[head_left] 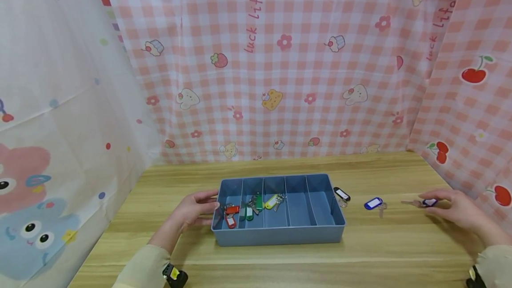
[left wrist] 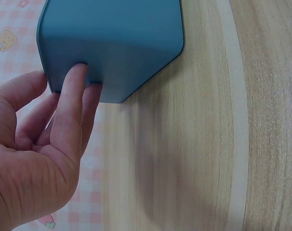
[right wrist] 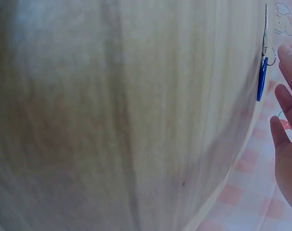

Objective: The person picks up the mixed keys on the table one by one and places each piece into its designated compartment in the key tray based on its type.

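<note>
A blue-grey divided box [head_left: 280, 236] stands on the table, with red key tags [head_left: 230, 222], green key tags [head_left: 250, 213] and a yellow key tag [head_left: 272, 201] in its three left compartments. My left hand [head_left: 196, 210] touches the box's left end wall; in the left wrist view its fingertips [left wrist: 77, 70] lie straight against the outside. Far to the right, my right hand [head_left: 460, 208] reaches over a blue key tag [head_left: 430, 202] with a key [head_left: 411, 202] on its ring. The right wrist view shows its fingers [right wrist: 283, 98] spread, beside the blue tag [right wrist: 262, 79] on the table.
Between the box and my right hand lie a black key tag [head_left: 342, 194] close to the box and another blue key tag [head_left: 374, 203] with its key. Checked cloth [head_left: 296, 123] hangs behind and at the right of the wooden table [head_left: 180, 172], patterned white cloth [head_left: 92, 114] at the left.
</note>
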Available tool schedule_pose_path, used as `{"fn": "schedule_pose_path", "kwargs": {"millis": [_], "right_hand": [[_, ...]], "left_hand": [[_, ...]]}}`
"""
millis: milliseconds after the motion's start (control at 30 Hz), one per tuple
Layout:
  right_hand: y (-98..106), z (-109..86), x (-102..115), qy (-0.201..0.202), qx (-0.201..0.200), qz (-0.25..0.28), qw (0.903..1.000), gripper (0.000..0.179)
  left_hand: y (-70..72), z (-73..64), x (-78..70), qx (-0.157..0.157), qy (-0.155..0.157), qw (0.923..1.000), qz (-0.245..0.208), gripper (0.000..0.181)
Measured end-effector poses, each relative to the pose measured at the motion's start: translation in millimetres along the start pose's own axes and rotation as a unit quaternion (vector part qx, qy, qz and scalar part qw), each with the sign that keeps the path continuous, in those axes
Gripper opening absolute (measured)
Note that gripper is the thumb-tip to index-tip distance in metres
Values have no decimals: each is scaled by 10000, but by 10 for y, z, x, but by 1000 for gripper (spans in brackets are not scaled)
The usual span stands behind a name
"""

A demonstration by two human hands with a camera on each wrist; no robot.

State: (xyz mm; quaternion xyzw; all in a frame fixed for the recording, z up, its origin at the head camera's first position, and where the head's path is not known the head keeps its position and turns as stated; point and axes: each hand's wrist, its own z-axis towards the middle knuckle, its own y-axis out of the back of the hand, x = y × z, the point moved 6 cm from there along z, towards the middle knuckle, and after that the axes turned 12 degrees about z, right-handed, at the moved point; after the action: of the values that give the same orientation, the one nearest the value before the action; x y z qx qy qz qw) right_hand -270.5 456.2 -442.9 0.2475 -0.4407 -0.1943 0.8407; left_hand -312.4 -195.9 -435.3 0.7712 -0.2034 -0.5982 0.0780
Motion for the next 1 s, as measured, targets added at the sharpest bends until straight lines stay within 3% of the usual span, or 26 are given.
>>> {"fn": "schedule_pose_path", "kwargs": {"millis": [400,700,1000], "right_hand": [[0,-17,-39,-524,-50,-573,9970,25],[-49,19,4,-231,-48,-1145,9931,25],[-83,20,-78,-403,114,-1429,9888,22]], "left_hand": [[5,33,11,-108,51,9999,29,51],[8,14,12,-113,56,9999,62,52],[-5,12,2,28,-74,9999,-125,52]]}}
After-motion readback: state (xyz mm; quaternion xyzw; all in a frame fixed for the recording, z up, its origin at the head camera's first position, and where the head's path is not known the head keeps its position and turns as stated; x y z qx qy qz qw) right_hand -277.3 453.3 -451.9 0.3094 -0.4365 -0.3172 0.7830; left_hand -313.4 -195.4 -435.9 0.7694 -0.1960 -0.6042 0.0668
